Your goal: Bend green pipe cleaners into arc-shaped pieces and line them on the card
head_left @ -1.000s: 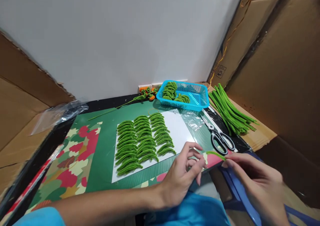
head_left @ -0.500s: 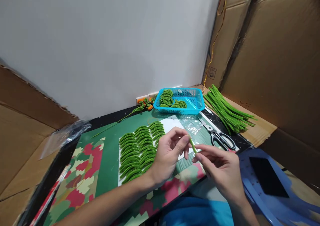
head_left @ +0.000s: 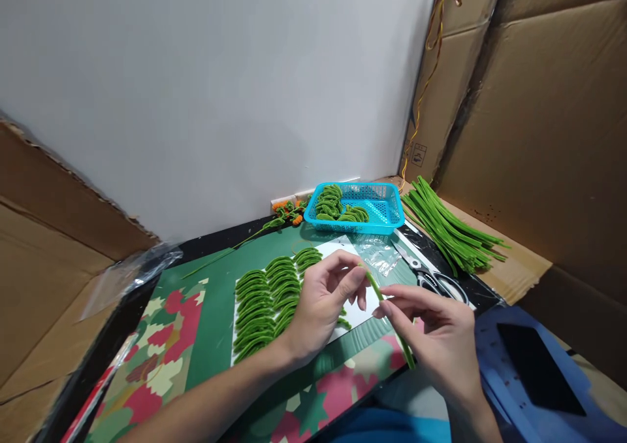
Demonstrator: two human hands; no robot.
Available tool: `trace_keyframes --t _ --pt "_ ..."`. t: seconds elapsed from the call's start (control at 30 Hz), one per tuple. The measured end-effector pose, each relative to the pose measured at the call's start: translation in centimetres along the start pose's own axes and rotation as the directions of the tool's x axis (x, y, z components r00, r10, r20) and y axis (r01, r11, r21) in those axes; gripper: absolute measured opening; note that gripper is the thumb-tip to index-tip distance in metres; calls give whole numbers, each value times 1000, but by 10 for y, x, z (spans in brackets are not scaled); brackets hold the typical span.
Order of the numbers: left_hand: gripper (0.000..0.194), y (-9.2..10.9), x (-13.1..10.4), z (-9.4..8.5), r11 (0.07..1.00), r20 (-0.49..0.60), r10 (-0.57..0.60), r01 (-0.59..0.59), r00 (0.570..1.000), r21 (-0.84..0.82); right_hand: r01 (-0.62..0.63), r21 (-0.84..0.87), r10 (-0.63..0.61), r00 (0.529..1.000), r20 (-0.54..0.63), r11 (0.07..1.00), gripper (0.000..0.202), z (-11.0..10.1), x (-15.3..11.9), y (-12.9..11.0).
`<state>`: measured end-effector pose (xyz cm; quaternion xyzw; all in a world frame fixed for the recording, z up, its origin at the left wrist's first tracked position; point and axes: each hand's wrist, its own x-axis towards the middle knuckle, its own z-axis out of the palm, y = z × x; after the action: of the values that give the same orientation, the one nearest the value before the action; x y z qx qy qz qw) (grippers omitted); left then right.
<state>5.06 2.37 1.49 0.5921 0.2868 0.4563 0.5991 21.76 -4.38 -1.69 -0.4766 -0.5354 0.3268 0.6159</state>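
Note:
A green fuzzy stem [head_left: 373, 285] runs slanting between my two hands. My left hand [head_left: 328, 299] pinches its upper end between thumb and forefinger. Lower down, my right hand [head_left: 431, 332] grips the same stem, and its free end sticks out below the fingers. Left of my left hand, bent green fuzzy pieces [head_left: 255, 309] lie in rows on a white sheet [head_left: 349, 245], partly covered by that hand and forearm. More such pieces sit in the left part and the middle of a blue basket [head_left: 390, 221].
Right of the basket lies a bundle of straight green stems [head_left: 448, 230]. Scissors [head_left: 426, 274] rest behind my right hand. A phone [head_left: 539, 368] lies on a blue stool [head_left: 499, 345]. Orange flowers [head_left: 289, 211] are left of the basket; cardboard [head_left: 553, 123] stands at the right.
More of the stem now shows, with its lower end visible below my right hand. The whole scene sits slightly lower in view. Both hands keep their pinch.

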Motion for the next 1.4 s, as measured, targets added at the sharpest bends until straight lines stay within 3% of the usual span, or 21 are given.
trace_keyframes --t 0.23,0.4,0.77,1.1,1.4 --pt "29 1 1 -3 999 8 -53 53 999 9 -3 89 1 1000 22 996 16 13 -5 6" --pt "29 3 4 -4 995 17 -99 99 995 -7 3 131 -6 1000 23 991 35 15 -8 12" --pt "33 13 4 -3 947 35 -289 291 957 -134 51 157 -65 994 90 986 34 14 -12 23" --pt "37 12 6 -6 953 57 -289 293 956 -79 -46 240 4 985 171 970 30 9 -11 26" --pt "40 6 8 -6 979 -39 -203 202 978 -29 -140 214 105 980 166 967 29 11 -10 40"
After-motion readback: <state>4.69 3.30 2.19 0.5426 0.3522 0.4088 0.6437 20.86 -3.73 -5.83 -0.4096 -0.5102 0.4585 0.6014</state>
